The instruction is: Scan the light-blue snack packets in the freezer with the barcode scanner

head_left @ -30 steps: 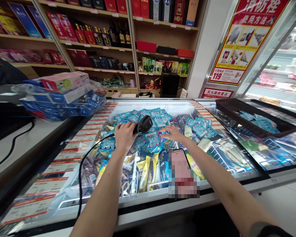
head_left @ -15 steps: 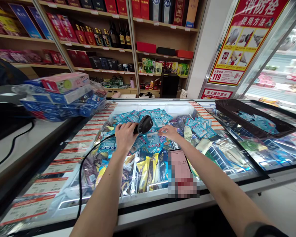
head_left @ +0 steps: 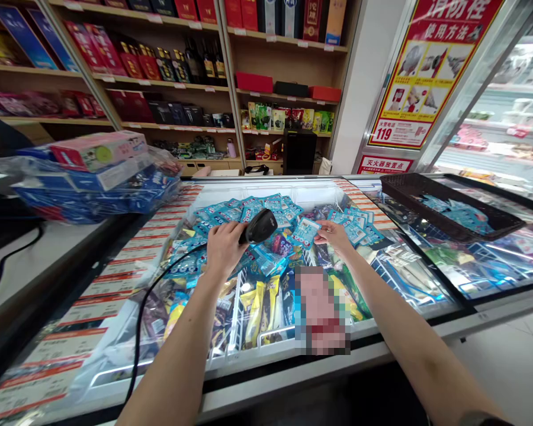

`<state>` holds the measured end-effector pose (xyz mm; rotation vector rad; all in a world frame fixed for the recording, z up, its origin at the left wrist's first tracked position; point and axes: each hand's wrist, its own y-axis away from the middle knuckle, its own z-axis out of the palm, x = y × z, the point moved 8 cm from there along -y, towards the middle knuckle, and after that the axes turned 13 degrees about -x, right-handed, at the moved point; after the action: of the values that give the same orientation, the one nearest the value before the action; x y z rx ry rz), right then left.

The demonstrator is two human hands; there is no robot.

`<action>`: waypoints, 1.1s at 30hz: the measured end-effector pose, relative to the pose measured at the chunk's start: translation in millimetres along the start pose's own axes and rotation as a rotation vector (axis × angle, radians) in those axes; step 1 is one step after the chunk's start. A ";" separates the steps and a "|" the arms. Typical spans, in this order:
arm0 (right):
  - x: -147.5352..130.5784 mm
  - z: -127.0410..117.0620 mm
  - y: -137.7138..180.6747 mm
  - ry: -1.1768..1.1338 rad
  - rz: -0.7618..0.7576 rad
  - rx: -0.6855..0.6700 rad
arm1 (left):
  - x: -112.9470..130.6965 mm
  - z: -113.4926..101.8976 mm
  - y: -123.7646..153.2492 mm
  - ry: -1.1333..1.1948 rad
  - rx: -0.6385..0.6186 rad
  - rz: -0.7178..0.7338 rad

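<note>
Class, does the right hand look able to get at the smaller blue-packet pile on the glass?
Probably yes: the right hand pinches one packet, but the smaller pile lies close by, seemingly unobstructed.

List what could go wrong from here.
The right forearm might nudge the phone, which lies near the freezer's front edge. The scanner's cord runs beside the left forearm and could snag. The right hand pinches the packet only by its edge, so it might slip.

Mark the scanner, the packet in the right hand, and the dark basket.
Scanner (head_left: 262,226), head view: middle of its black head.
Packet (head_left: 306,231), head view: middle of its printed face.
Dark basket (head_left: 404,189), head view: bare part inside.
</note>
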<state>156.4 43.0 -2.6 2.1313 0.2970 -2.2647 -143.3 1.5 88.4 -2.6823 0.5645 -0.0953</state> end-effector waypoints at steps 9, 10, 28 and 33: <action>2.6 -11.6 3.0 -0.079 -0.054 0.109 | 33.1 9.2 -4.9 0.038 -0.054 0.127; 1.1 -10.3 3.1 -0.067 -0.048 0.096 | 35.4 10.0 -5.5 0.036 -0.059 0.133; 9.5 -10.6 -1.5 -0.081 -0.068 0.107 | 77.2 10.1 -44.4 0.099 -0.095 0.165; 9.7 -11.6 -2.4 0.023 -0.084 0.148 | 77.3 23.6 -37.4 0.098 -0.130 0.202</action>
<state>166.8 48.3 -12.5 2.2571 0.2299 -2.3794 -55.1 10.6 80.3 -2.7382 0.8975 -0.1390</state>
